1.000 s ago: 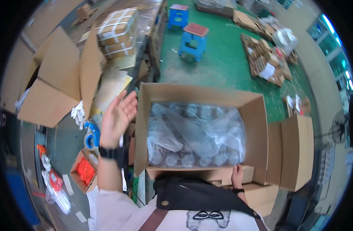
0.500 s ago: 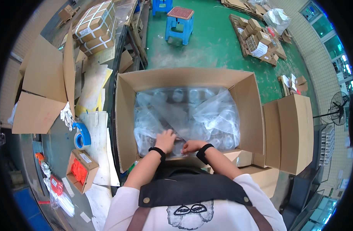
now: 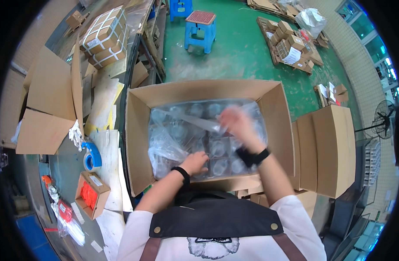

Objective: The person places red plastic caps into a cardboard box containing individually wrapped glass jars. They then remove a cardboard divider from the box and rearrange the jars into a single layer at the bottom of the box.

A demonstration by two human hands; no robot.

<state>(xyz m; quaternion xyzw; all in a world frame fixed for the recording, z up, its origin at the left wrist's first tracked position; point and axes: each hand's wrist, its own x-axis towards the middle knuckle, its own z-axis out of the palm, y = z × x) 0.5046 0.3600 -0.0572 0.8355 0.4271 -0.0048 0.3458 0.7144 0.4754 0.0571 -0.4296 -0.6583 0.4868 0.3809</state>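
A large open cardboard box (image 3: 275,130) stands before me, with rows of several clear, round-topped items (image 3: 217,148) inside. Loose clear plastic film (image 3: 167,150) lies crumpled over the left part of them. My left hand (image 3: 195,163) is low over the near middle of the box, its fingers curled on the film there. Farther in and to the right, my right hand (image 3: 236,124) is raised over the items and blurred by motion. A strip of film stretches left from its fingers, which look closed on it.
Left of the box, a workbench holds a blue tape dispenser (image 3: 92,156), a small carton of red material (image 3: 90,195) and strapped cartons (image 3: 104,37). Tall folded cardboard (image 3: 332,152) stands on the right. Beyond are a blue stool (image 3: 200,32) and a loaded pallet (image 3: 291,45).
My right hand has swung up and away over the box. The film has drawn back from the right side, showing the items there. My left hand has shifted slightly right and nearer.
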